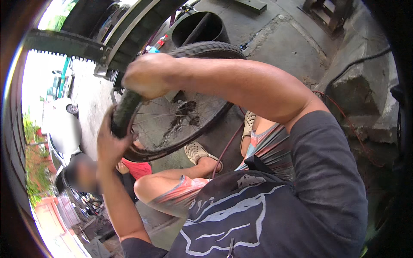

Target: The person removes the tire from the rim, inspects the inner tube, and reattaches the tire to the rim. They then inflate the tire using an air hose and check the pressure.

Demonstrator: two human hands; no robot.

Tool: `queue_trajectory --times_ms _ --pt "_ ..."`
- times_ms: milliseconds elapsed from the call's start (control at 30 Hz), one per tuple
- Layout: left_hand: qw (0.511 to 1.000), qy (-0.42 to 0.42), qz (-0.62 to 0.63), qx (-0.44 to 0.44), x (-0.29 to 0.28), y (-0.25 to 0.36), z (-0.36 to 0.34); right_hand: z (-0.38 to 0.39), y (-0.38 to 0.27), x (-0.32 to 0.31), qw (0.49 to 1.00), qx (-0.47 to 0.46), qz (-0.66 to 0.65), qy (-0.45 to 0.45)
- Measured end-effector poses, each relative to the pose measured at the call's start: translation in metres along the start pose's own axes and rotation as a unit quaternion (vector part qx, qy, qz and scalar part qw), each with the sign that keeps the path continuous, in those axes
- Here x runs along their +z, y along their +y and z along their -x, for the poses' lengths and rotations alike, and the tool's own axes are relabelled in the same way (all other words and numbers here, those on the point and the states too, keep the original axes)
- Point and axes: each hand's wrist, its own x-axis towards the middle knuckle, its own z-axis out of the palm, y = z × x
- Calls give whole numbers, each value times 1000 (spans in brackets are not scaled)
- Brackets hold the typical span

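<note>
A bicycle wheel (176, 151) with a knobby black tire (125, 111), thin spokes and a dark hub (187, 109) is tilted in front of me, above my feet. My left hand (112, 139) wraps round the tire at the wheel's left side, the fingers curled over the tread. Just beyond it, my right hand (148, 76) is closed on the same tire, its knuckles up and slightly blurred. A short stretch of tread shows between the two hands. My right forearm hides part of the wheel's upper side.
Behind the wheel stands a black bucket (215, 26), with a red-capped bottle (160, 42) beside it. A person (81, 172) is close to my left arm. A dark red hose (228, 147) runs past my clogs (198, 150). A concrete block (365, 81) and black cable (357, 61) are at right.
</note>
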Motion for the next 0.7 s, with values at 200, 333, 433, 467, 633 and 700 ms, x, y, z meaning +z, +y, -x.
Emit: queue_trajectory --times_ms 200,333,433,467,633,700 --pt "999 20 -2 -30 -4 -33 4 29 28 -20 996 21 -30 -76" --pt "999 35 -25 -27 -4 -49 12 64 64 -8 980 93 -171 -28" --pt "997 -58 -12 -54 -17 -45 3 63 65 -7 955 137 -253 -67" --pt "991 -97 -39 -81 -20 -38 -3 65 64 -6 948 154 -269 -73" --pt "995 6 -100 29 11 16 -30 75 60 -9 967 132 -207 -60" --pt "992 -1 -122 22 9 24 -38 99 72 -1 969 136 -208 -10"
